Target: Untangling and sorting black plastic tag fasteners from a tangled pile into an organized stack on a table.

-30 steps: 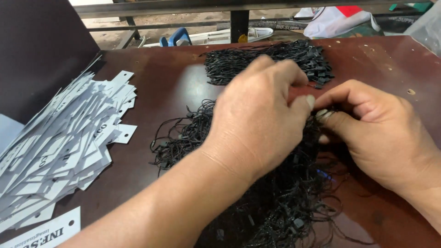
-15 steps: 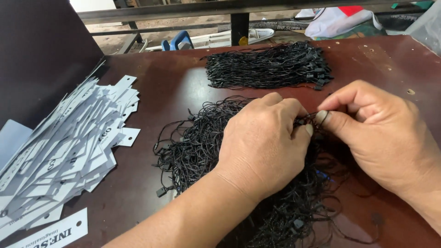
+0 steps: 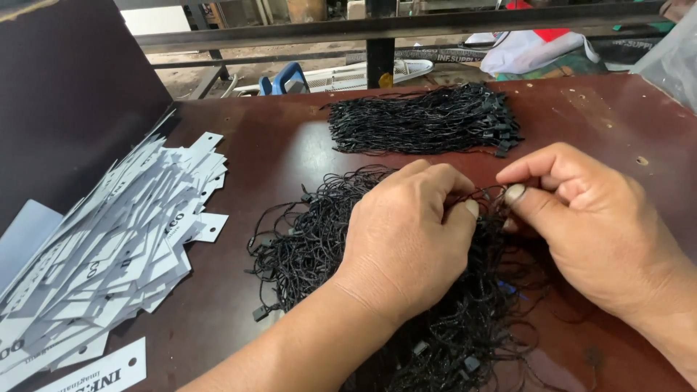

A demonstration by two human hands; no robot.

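Observation:
A tangled heap of black string loops with small plastic locks lies on the dark brown table. My left hand rests on top of the heap, fingertips pinched on a strand. My right hand meets it from the right, thumb and forefinger pinching the same black strings between the two hands. Beyond them a tidy bundle of straightened black strings lies across the table.
A large spread pile of white paper hang tags with punched holes covers the table's left side, against a dark board. Metal rails, a blue object and bags sit behind the far edge.
Both hands have drawn slightly nearer and lower over the heap, uncovering the tidy bundle beyond. The fingertips stay pinched together on strings.

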